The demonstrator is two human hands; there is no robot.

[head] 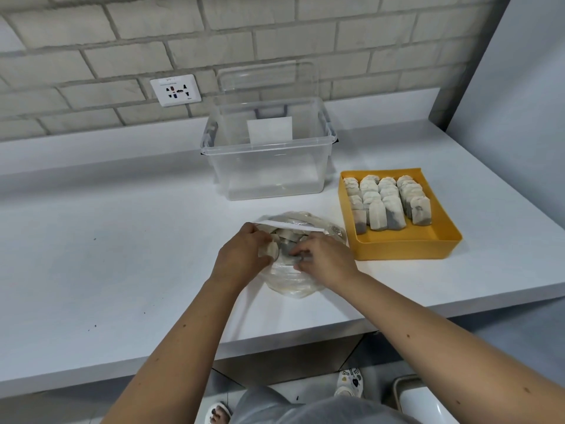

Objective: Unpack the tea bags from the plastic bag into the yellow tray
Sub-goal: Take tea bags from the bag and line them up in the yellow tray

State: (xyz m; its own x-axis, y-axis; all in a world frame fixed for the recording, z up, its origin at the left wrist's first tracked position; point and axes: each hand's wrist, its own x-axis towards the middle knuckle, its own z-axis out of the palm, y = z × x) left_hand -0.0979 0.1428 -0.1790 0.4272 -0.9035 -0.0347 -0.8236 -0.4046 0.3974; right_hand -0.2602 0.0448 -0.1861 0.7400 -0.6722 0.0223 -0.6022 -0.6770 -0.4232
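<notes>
A clear plastic bag [293,283] lies on the white counter with its mouth open toward the wall, and several tea bags [290,232] show inside it. My left hand [241,255] grips the bag's left edge together with a beige tea bag [269,249]. My right hand [324,258] reaches into the opening, its fingers curled round tea bags inside. To the right stands the yellow tray [406,247], with several tea bags [385,200] set upright in rows at its far end; its near end is bare.
A clear storage box [269,166] stands behind the bag, with its lid leaning on the brick wall. A wall socket [175,90] sits to the left. The counter's front edge [275,341] runs below my forearms.
</notes>
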